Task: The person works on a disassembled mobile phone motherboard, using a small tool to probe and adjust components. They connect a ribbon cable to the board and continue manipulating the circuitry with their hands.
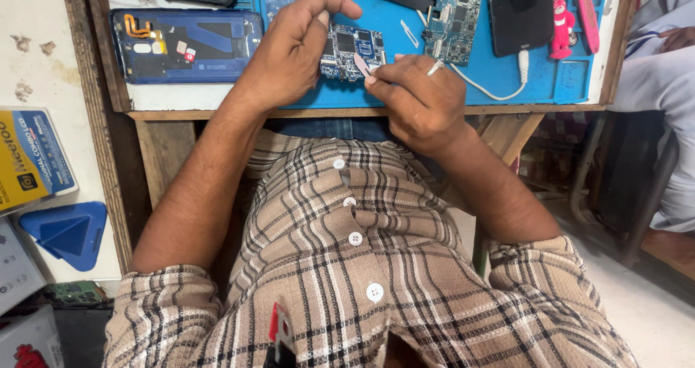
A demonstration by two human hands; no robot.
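Note:
My left hand rests on a small blue circuit board lying on the blue work mat, fingers curled over its left edge and holding it down. My right hand, with a ring on one finger, pinches a thin pale tool whose tip touches the board's lower edge. Both forearms reach forward from my checked shirt.
An opened blue phone body lies at the left of the mat. A second circuit board, a black phone on a white cable, and pink tools sit at the back right. Boxes stand at left; another person's sleeve at right.

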